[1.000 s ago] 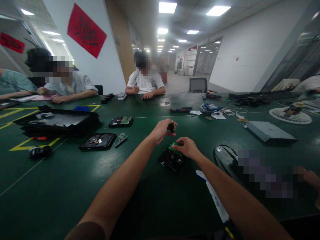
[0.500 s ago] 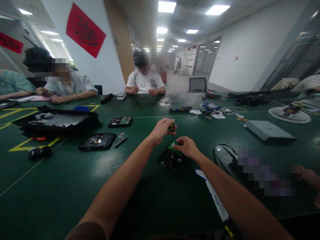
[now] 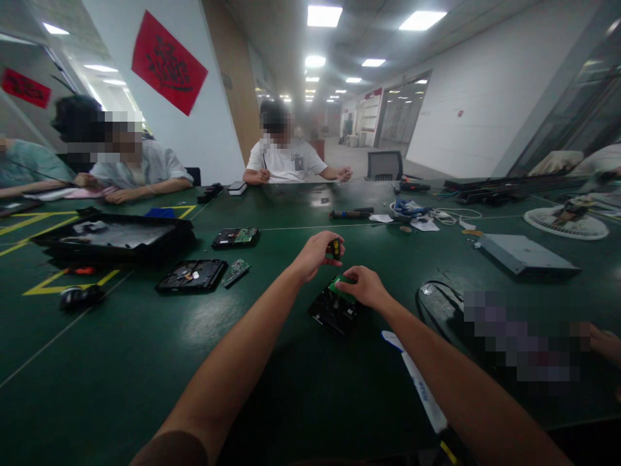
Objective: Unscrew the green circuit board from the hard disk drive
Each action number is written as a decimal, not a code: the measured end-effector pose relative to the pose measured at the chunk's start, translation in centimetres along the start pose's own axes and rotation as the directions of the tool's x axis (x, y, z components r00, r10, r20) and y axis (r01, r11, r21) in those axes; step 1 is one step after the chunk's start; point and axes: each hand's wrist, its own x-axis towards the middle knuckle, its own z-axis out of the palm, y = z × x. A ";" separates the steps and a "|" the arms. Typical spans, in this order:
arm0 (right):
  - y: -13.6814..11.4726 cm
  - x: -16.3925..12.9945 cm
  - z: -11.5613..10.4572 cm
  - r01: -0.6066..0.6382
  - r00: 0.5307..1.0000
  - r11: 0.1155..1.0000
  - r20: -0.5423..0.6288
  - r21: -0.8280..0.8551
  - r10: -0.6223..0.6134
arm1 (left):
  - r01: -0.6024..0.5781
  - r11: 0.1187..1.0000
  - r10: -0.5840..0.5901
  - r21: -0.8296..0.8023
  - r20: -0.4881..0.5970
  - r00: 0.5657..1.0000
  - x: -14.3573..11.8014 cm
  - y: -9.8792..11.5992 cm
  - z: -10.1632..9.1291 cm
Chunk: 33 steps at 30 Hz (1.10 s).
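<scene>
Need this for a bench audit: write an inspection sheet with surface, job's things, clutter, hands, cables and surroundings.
Surface: green table, yellow tape at left.
Job's things: black drive with a green board at its far side; yellow-and-black tool.
Clutter: black tray, another drive and loose board at left; grey box at right.
Hands: left hand holds the tool; right hand touches the green board.
Cables: blue and white cables lie tangled beyond the hands.
Surroundings: person seated opposite, chair, red poster.
</scene>
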 end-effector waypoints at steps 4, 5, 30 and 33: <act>-0.1 0.0 0.0 0.002 1.000 1.000 -0.002 0.001 -0.002 | 0.026 0.994 -0.024 -0.107 0.016 1.000 0.2 -0.4 0.1; -0.1 0.0 0.0 -0.002 1.000 1.000 -0.004 0.003 0.002 | 0.018 0.994 -0.016 -0.110 0.020 1.000 0.2 -0.4 0.1; 0.2 0.0 0.2 -0.004 1.000 1.000 -0.004 0.000 0.004 | 0.040 0.993 -0.043 -0.109 -0.025 0.999 0.2 -0.3 0.0; 0.2 0.0 0.1 0.000 1.000 1.000 0.004 -0.015 0.000 | 0.015 1.000 -0.015 0.001 -0.026 1.000 0.0 -0.1 -0.1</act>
